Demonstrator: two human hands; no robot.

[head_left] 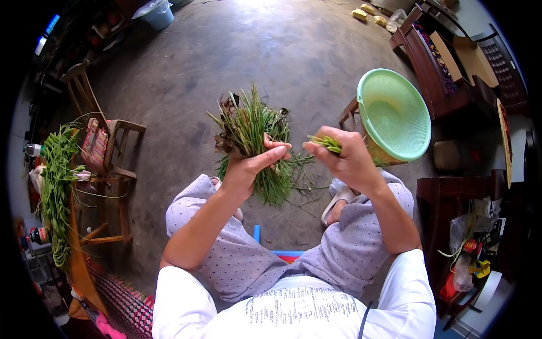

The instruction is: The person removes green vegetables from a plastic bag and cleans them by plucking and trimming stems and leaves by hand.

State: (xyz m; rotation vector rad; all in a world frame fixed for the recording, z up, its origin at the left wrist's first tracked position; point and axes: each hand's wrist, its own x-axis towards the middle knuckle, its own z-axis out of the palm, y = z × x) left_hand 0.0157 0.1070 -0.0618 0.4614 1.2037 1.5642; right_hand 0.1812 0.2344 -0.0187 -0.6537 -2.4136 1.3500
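Observation:
My left hand [248, 166] is closed round a thick bunch of green stalks [248, 127] with brown, withered leaves at its left side. Its thumb and fingertips come together at the right of the bunch. To the right, my right hand [347, 158] is wrapped round a small bundle of green stems [327, 143], whose ends stick out toward the left. A gap separates the two hands. Beneath the left hand, more thin green leaves [274, 183] lie on the floor between my feet, with loose strands spreading right.
A green plastic basket [395, 113] rests on a wooden stool at the right. At the left stand a wooden chair [113, 141] and a ledge heaped with green vines [56, 192]. A blue bucket [157, 17] is at the back left, dark furniture at the right.

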